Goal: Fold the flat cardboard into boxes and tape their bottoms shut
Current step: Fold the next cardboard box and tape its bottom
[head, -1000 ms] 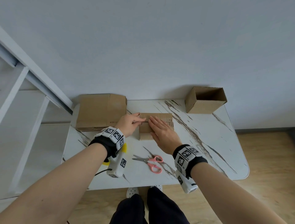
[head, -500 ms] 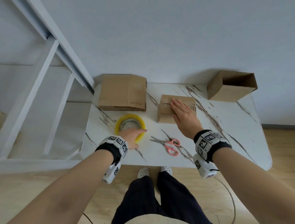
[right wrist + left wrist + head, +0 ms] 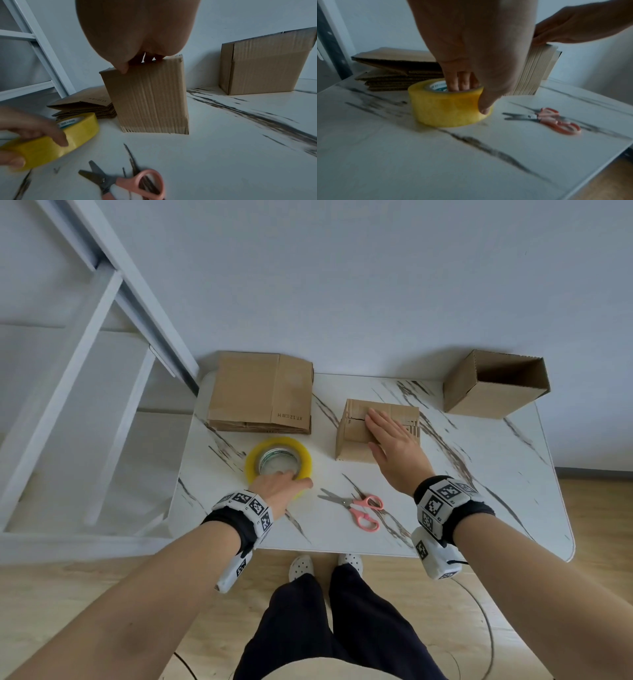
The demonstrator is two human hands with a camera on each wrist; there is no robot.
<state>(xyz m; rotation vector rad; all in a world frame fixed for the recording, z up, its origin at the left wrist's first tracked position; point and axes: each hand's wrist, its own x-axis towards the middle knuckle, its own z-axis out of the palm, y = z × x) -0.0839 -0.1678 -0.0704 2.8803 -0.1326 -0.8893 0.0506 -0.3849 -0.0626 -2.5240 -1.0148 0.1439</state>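
Observation:
A small folded cardboard box (image 3: 354, 440) (image 3: 149, 102) stands upside down mid-table, its bottom flaps closed on top. My right hand (image 3: 390, 440) lies flat on those flaps with straight fingers, pressing them down. A yellow roll of tape (image 3: 278, 462) (image 3: 447, 105) (image 3: 51, 140) lies flat to the box's left. My left hand (image 3: 284, 484) grips the roll, fingers (image 3: 462, 82) hooked inside its core and the thumb against the outer side. A stack of flat cardboard (image 3: 260, 393) (image 3: 393, 70) sits at the back left.
Pink-handled scissors (image 3: 356, 506) (image 3: 130, 185) lie near the front edge of the marble-patterned table (image 3: 479, 491), between my hands. An open folded box (image 3: 493, 385) (image 3: 264, 65) lies at the back right corner. A white frame (image 3: 102, 337) stands left of the table.
My left hand left the box, came back to the tape roll and now has its fingers inside the core. The right hand stays flat on the box flaps.

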